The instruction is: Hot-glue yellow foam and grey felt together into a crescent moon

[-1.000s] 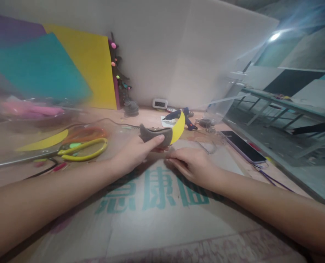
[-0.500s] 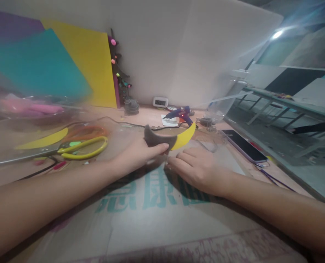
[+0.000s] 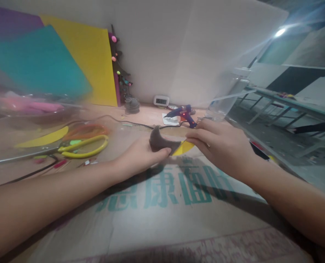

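Observation:
My left hand (image 3: 148, 155) is closed on a dark grey crescent (image 3: 161, 141), its thumb pressing the near side. A yellow crescent-shaped piece (image 3: 187, 148) extends from the grey one on the right, partly behind it. My right hand (image 3: 214, 142) has its thumb and fingers pinched together at the yellow piece's upper edge. A thin dark line runs from those fingertips towards the grey part; what they grip is too small to make out. Just beyond the right hand lies a blue glue gun (image 3: 181, 113) with a small red light.
Yellow-handled scissors (image 3: 83, 148), an orange-handled pair (image 3: 90, 129) and another yellow crescent (image 3: 46, 138) lie at left. Behind stand coloured sheets (image 3: 88, 62), a decorated dark branch (image 3: 121, 69) and a small clock (image 3: 161, 100). A phone (image 3: 258, 150) is partly hidden by my right arm.
My right hand has risen from the table surface and moved right and away, its fingertips now at the yellow piece. The crescent in my left hand has shifted slightly right and turned.

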A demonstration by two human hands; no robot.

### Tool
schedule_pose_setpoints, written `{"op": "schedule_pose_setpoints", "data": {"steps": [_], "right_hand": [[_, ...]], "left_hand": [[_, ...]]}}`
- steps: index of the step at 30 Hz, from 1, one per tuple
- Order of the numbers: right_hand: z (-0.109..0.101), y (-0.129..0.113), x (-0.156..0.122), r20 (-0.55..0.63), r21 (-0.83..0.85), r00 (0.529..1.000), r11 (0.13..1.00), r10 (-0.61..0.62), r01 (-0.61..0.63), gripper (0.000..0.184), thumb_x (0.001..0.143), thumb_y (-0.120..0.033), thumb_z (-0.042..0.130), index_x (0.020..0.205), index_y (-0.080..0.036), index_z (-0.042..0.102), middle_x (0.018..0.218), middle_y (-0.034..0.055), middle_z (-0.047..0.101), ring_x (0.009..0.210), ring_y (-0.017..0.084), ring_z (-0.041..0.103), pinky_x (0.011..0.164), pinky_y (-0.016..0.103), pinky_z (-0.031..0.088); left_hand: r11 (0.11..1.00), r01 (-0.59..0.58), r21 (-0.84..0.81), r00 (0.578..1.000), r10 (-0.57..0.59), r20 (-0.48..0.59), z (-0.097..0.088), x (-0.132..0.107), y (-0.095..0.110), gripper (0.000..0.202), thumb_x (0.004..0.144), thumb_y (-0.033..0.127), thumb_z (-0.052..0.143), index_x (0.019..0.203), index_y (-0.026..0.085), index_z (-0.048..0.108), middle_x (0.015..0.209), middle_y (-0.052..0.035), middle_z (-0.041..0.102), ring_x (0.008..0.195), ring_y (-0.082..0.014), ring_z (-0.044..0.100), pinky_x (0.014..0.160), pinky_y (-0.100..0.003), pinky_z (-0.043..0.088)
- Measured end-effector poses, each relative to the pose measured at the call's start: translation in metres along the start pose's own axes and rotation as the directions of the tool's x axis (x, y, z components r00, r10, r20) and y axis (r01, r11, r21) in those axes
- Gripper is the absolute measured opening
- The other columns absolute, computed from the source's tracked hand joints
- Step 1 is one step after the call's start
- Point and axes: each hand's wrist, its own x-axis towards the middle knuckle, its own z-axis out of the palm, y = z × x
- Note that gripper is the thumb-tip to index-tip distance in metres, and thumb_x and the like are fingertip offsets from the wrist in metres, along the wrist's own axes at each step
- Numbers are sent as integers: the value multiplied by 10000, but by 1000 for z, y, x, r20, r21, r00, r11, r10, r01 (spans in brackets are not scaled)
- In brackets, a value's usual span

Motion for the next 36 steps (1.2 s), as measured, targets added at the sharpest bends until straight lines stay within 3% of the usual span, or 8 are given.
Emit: {"op": "schedule_pose_setpoints", "data": {"steps": [10, 19, 22, 25, 28, 32, 34, 36], "right_hand": [[-2, 2, 2, 30, 21, 999, 999, 40, -41, 270, 994, -277, 445, 858, -210, 669, 849, 53, 635, 716, 153, 569, 598, 299, 380], [7, 13, 6, 110, 267, 986, 952, 123, -149, 181, 959, -245, 502, 990, -226, 679, 1034, 59, 670, 849, 168, 621, 684, 297, 452], [13, 19, 7, 27, 433, 948, 851, 319, -299, 203, 956, -290, 510, 1104, -224, 633, 1110, 85, 648, 894, 188, 623, 720, 317, 487], [23, 14, 5, -19, 592, 878, 713, 479, -376, 179, 954, -344, 517, 1045, -208, 589, 1001, 71, 642, 825, 173, 611, 721, 315, 494], [35, 2, 1, 39, 642, 888, 669, 458, -373, 201, 919, -356, 565, 1040, -197, 578, 996, 72, 632, 867, 184, 606, 784, 335, 491], [46, -8, -3, 125, 691, 878, 594, 463, -412, 216, 883, -363, 591, 1006, -187, 612, 999, 72, 640, 891, 192, 596, 808, 341, 476], [49, -9, -5, 293, 728, 813, 434, 502, -530, 228, 879, -404, 591, 840, -181, 614, 805, 30, 627, 744, 161, 576, 691, 295, 461], [52, -10, -7, 496, 749, 711, 168, 499, -640, 328, 852, -478, 617, 723, -181, 569, 613, -21, 540, 556, 114, 489, 541, 249, 395]], "left_hand": [[999, 14, 40, 1000, -15, 21, 0, 0, 3, 321, 792, 250, 584, 1078, 244, 730, 992, -6, 757, 915, -236, 680, 808, -324, 532], [997, 30, 69, 995, -36, 89, 0, -1, 4, 224, 771, 282, 608, 935, 204, 738, 910, -12, 759, 837, -222, 670, 759, -317, 548], [996, 82, 23, 995, -83, 47, -2, 1, 3, 283, 758, 292, 626, 1004, 212, 742, 933, -20, 759, 839, -223, 680, 745, -310, 555], [980, 194, -35, 981, -193, 21, -4, 4, 3, 372, 765, 314, 610, 1113, 223, 707, 805, -16, 734, 638, -181, 651, 520, -252, 498], [971, 230, -67, 973, -230, 8, -6, 6, 4, 396, 763, 315, 613, 1143, 223, 672, 745, 0, 698, 529, -141, 588, 429, -221, 420], [984, 170, -58, 985, -170, 0, -7, 7, 4, 340, 743, 273, 645, 1077, 217, 673, 838, 1, 711, 654, -153, 633, 540, -235, 488], [983, 160, -87, 986, -163, -21, -7, 8, 2, 410, 747, 287, 671, 1148, 210, 637, 878, -14, 716, 730, -173, 657, 601, -250, 515], [977, 148, -151, 985, -158, -61, -6, 9, -1, 562, 763, 302, 685, 1296, 199, 538, 920, -37, 720, 820, -190, 673, 681, -270, 535]]}}
